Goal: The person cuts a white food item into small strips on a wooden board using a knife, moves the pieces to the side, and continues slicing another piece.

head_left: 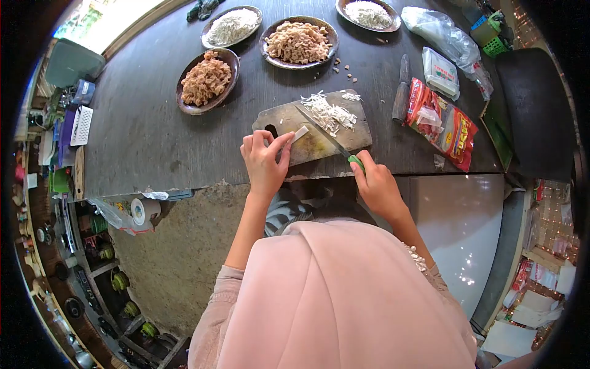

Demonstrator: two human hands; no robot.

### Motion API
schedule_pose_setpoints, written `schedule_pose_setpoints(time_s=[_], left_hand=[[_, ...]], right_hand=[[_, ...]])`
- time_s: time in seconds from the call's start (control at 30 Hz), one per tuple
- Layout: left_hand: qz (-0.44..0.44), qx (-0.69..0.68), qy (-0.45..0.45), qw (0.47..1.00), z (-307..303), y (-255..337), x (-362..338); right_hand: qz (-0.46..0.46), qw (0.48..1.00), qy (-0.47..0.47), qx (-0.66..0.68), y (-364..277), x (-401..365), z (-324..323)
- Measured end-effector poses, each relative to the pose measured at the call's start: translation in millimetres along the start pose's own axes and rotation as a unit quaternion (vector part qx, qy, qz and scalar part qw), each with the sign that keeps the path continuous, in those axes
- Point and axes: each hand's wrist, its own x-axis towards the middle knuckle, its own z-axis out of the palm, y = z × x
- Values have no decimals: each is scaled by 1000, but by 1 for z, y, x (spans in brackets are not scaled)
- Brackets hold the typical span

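My left hand (265, 161) pinches a small white strip (300, 133) between thumb and fingers, over the near left part of the wooden cutting board (286, 112). Wrapped around the green handle of a knife (327, 136), my right hand (377, 186) is at the board's near right edge. The blade slants up and left across the board, its tip beside a heap of thin white cut strips (332, 115). A gap separates the blade from the strip in my left hand.
Beyond the board stand plates of brown chunks (206, 80), tan diced pieces (299, 43) and white shreds (232, 27), plus another white-shred plate (369, 13). On the right lie a second knife (401, 86), a red packet (439, 123), a white packet (440, 72) and a plastic bag (439, 31).
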Motion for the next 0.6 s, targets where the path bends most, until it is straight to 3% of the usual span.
schedule_pose_setpoints(time_s=[0.33,0.5,0.6], left_hand=[[-42,-23,18,999,6,6,-6],[-100,-27,91,991,15,-2,-5],[-98,-36,71,992,19,-6,-8]], right_hand=[[-3,999,-7,-48,-14,4,10],[-23,999,33,-33,-19,7,8],[-30,999,13,-9,-15,9,12]])
